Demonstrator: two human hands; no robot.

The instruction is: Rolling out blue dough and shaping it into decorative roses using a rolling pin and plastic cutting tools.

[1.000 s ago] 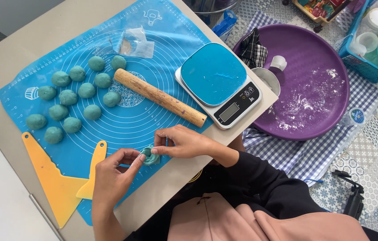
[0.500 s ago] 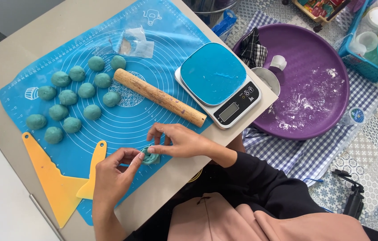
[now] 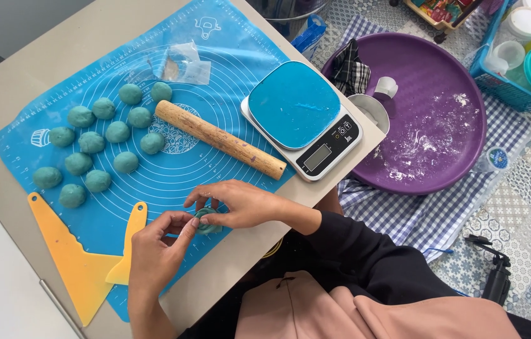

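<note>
A small teal dough piece (image 3: 206, 222), flattened and creased, its long axis unclear, sits on the blue mat (image 3: 171, 176), pinched between left hand (image 3: 155, 254) and right hand (image 3: 240, 204) fingers.

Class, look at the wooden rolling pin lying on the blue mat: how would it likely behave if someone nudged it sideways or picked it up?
The wooden rolling pin is a plain cylinder with no handles, so a sideways nudge would probably roll it across the blue mat. It looks solid and stiff, so it should lift without bending. The dough balls lying beside it might stop a roll that way.
</note>
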